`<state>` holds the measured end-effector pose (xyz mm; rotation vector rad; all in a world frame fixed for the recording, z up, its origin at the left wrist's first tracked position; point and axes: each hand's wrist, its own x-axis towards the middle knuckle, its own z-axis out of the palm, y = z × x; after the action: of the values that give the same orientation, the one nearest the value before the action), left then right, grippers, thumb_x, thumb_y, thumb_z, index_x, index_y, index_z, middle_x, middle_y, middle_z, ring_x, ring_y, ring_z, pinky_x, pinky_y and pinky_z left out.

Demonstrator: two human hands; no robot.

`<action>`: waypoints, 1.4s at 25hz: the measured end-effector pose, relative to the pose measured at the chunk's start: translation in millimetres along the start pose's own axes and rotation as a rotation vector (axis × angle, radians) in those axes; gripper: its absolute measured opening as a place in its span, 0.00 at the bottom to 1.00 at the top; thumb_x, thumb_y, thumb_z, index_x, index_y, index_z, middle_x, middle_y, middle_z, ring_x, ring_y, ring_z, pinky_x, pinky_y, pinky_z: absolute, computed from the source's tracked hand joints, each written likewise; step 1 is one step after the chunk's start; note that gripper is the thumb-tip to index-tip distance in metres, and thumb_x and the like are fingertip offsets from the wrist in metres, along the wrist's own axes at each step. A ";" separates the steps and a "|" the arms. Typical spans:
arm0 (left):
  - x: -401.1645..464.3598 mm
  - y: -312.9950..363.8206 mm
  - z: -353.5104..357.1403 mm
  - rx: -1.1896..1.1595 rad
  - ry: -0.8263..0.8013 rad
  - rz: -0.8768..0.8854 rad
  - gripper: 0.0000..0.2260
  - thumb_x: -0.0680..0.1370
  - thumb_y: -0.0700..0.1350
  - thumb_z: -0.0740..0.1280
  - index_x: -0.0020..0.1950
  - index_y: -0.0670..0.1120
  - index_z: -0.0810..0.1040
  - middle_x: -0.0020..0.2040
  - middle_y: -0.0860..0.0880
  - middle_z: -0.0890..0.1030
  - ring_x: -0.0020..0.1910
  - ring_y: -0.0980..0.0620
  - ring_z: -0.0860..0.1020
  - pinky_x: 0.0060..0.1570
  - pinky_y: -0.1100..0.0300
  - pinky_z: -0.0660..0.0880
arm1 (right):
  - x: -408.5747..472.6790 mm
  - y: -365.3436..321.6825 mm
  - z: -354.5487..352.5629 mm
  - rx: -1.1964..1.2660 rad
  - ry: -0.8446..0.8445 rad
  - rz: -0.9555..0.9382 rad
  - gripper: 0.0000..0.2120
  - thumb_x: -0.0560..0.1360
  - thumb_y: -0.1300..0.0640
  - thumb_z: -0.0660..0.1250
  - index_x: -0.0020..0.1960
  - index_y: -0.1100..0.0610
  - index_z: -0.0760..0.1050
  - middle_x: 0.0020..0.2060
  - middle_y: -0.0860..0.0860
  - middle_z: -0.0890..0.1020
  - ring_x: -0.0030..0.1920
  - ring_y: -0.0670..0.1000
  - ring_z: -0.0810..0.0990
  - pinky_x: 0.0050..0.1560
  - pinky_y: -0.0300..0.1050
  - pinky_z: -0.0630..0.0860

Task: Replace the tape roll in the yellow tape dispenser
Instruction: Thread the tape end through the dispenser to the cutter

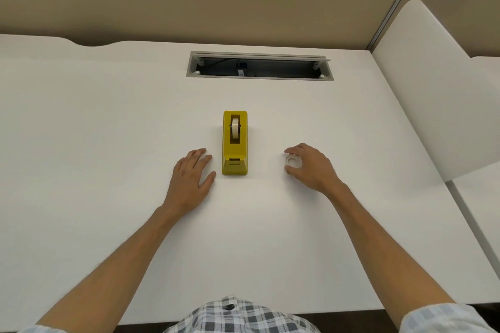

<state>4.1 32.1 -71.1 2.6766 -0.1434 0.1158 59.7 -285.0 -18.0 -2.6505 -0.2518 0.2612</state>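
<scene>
Checked shirt fabric [238, 316] shows nearest, at the white desk's [108, 143] edge. Further out, the left hand [190, 178] lies flat with fingers straight, just beside the yellow tape dispenser [234, 143]. The right hand [311, 167] curls around a clear tape roll [293, 161] on the desk. Another roll [235, 126] sits upright in the dispenser. Beyond is an open cable slot [259, 65].

We see the yellow tape dispenser [234, 143] (a roll [235, 127] inside) between our flat left hand [190, 179] and right hand [311, 167] gripping a clear tape roll [293, 161].
</scene>
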 end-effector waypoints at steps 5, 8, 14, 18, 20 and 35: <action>6.2 1.4 -4.9 -0.033 -0.007 -0.022 0.23 0.77 0.55 0.58 0.69 0.47 0.71 0.73 0.48 0.68 0.74 0.48 0.62 0.71 0.49 0.59 | 19.2 2.5 -4.4 0.002 0.010 0.005 0.18 0.73 0.51 0.69 0.63 0.49 0.76 0.60 0.46 0.77 0.58 0.50 0.77 0.52 0.46 0.72; 12.1 5.0 -8.5 -0.064 0.020 -0.025 0.21 0.77 0.52 0.61 0.69 0.47 0.71 0.72 0.47 0.70 0.72 0.47 0.65 0.68 0.47 0.63 | 22.3 0.6 -5.3 -0.042 0.005 -0.012 0.20 0.73 0.49 0.69 0.65 0.49 0.74 0.62 0.46 0.76 0.60 0.50 0.76 0.52 0.46 0.72; 43.2 30.0 -22.8 -0.205 0.143 -0.033 0.18 0.80 0.49 0.63 0.69 0.46 0.71 0.70 0.46 0.72 0.70 0.48 0.67 0.65 0.49 0.68 | 33.1 -44.8 -4.8 0.000 0.168 -0.195 0.15 0.76 0.50 0.66 0.62 0.51 0.77 0.60 0.47 0.79 0.56 0.49 0.79 0.54 0.48 0.75; 73.5 46.0 -30.1 -0.222 0.150 0.019 0.20 0.80 0.52 0.61 0.71 0.46 0.68 0.71 0.47 0.69 0.72 0.48 0.64 0.66 0.49 0.68 | 46.8 -86.2 -0.3 0.065 0.241 -0.291 0.13 0.77 0.47 0.65 0.59 0.50 0.79 0.54 0.45 0.82 0.50 0.46 0.80 0.46 0.43 0.75; 86.0 50.3 -31.8 -0.214 0.099 0.037 0.23 0.80 0.55 0.60 0.73 0.47 0.66 0.74 0.47 0.66 0.74 0.49 0.61 0.67 0.48 0.65 | 53.9 -99.2 3.5 0.054 0.280 -0.298 0.12 0.78 0.46 0.65 0.56 0.51 0.81 0.51 0.45 0.83 0.48 0.46 0.80 0.44 0.44 0.76; 100.4 47.5 -31.2 -0.351 0.066 0.057 0.19 0.74 0.52 0.70 0.63 0.48 0.77 0.66 0.50 0.75 0.67 0.50 0.68 0.64 0.47 0.72 | 76.5 -112.9 0.7 -0.231 0.318 -0.425 0.13 0.80 0.51 0.62 0.52 0.55 0.84 0.48 0.50 0.85 0.47 0.52 0.81 0.40 0.46 0.76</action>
<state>96.1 -4.6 -11.9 2.3169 -0.1991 0.1787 118.4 -168.9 22.9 -2.7233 -0.7614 -0.3432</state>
